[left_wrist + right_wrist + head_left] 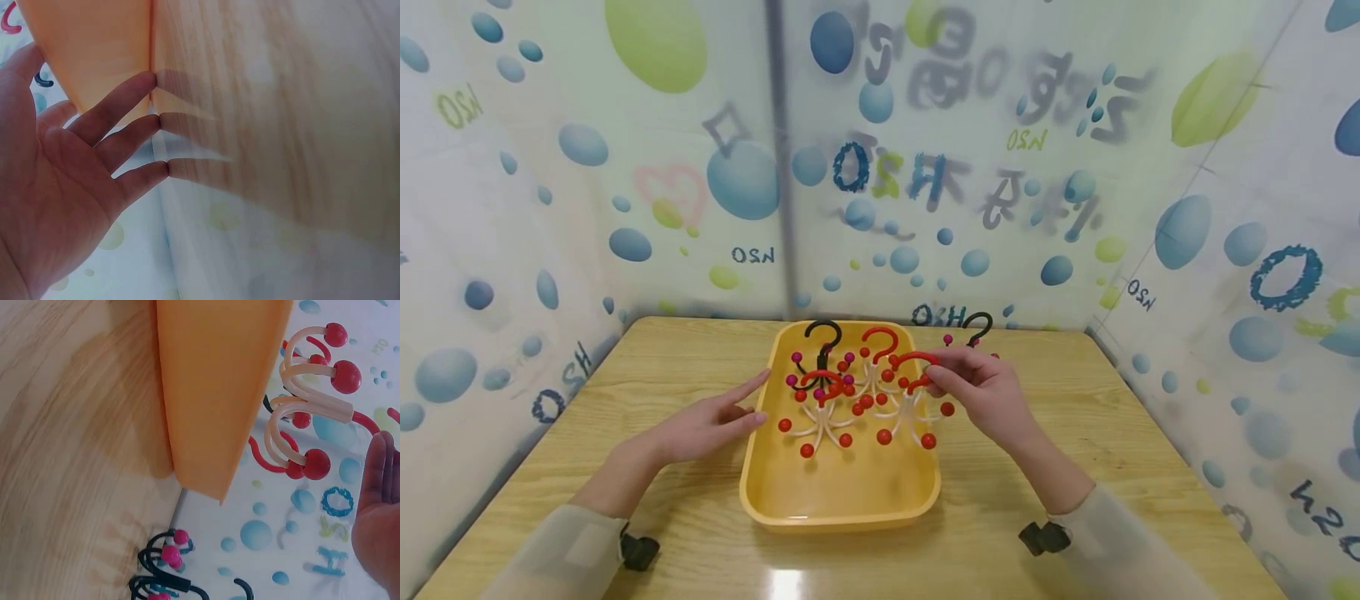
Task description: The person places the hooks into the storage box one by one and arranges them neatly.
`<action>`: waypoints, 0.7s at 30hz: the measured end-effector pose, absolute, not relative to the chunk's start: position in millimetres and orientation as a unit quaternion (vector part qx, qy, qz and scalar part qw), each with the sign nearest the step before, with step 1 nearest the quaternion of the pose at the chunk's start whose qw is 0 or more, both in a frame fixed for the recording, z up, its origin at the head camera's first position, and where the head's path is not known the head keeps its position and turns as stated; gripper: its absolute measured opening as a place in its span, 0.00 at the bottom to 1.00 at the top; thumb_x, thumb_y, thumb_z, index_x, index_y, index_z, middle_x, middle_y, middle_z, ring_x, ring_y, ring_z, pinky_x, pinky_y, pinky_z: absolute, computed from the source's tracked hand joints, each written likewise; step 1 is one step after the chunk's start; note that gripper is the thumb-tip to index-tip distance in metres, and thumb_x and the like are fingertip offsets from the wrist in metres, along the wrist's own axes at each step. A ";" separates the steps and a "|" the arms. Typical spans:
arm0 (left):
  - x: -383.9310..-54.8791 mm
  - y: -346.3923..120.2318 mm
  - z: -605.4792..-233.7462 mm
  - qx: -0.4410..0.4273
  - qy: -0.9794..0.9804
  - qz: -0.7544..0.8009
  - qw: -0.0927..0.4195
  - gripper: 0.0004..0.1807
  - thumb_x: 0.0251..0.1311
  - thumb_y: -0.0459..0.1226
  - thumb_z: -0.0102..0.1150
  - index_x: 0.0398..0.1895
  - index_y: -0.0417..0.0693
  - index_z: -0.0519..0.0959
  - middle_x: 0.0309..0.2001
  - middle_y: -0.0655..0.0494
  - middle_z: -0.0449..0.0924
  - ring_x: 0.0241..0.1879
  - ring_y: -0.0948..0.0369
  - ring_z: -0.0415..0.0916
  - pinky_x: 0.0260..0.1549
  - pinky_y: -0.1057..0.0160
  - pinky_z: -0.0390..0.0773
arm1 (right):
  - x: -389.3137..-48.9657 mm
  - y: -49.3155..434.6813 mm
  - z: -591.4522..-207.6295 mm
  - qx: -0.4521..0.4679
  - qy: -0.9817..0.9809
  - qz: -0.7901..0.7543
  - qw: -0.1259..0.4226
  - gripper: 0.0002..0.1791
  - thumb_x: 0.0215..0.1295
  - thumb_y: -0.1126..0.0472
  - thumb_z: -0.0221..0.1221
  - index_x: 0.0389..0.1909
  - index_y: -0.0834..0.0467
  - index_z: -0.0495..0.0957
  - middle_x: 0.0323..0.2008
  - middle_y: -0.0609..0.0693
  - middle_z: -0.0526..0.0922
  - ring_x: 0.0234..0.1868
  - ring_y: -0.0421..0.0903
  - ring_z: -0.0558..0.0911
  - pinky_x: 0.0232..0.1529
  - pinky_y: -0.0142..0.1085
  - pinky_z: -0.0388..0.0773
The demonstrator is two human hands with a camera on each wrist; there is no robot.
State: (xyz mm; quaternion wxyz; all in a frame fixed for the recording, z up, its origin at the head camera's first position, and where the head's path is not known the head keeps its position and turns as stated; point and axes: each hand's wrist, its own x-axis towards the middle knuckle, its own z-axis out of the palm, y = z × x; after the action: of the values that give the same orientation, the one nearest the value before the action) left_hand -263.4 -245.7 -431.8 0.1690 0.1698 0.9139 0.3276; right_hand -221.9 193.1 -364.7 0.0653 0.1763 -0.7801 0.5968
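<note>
My right hand [988, 392] pinches the red hook of a white multi-armed hook hanger [908, 408] with red balls on its tips. That hanger is over the right side of a yellow plastic tray [842, 496]; the right wrist view shows its arms [331, 411] above the rim. My left hand [703, 427] rests against the tray's left side with fingers fairly straight. Inside the tray are a white hanger [822, 423] at the front left, another white one [874, 375] behind, and a black hanger [822, 363] with magenta balls at the back left.
Behind the right hand, another black hanger [978, 327] with magenta balls is on the wooden table [1037, 517], partly hidden in the head view. A patterned curtain [880, 233] surrounds the table at the back and sides.
</note>
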 end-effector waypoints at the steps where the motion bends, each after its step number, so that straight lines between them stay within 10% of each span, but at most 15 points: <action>1: -263.6 -245.8 -432.0 0.169 0.914 0.328 0.169 0.45 0.80 0.64 0.53 0.92 0.72 0.46 0.71 0.38 0.82 0.69 0.42 0.82 0.72 0.31 0.75 | -222.9 189.2 -366.2 0.178 -0.780 0.597 0.062 0.14 0.78 0.60 0.68 0.59 0.59 0.88 0.46 0.59 0.92 0.40 0.43 0.93 0.47 0.37 0.92; 21: -261.8 -245.0 -431.5 0.171 0.912 0.333 0.170 0.45 0.80 0.62 0.54 0.92 0.71 0.47 0.71 0.37 0.82 0.69 0.42 0.82 0.72 0.31 0.75 | -239.6 158.7 -399.3 0.203 -0.787 0.582 0.011 0.15 0.80 0.59 0.66 0.61 0.61 0.87 0.50 0.64 0.92 0.43 0.49 0.94 0.51 0.53 0.92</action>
State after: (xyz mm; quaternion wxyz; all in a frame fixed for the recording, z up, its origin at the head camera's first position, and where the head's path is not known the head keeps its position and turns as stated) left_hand -261.8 -245.0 -431.5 0.1698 0.1712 0.9116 0.3331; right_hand -239.6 158.7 -399.3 0.0113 0.2030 -0.7872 0.5823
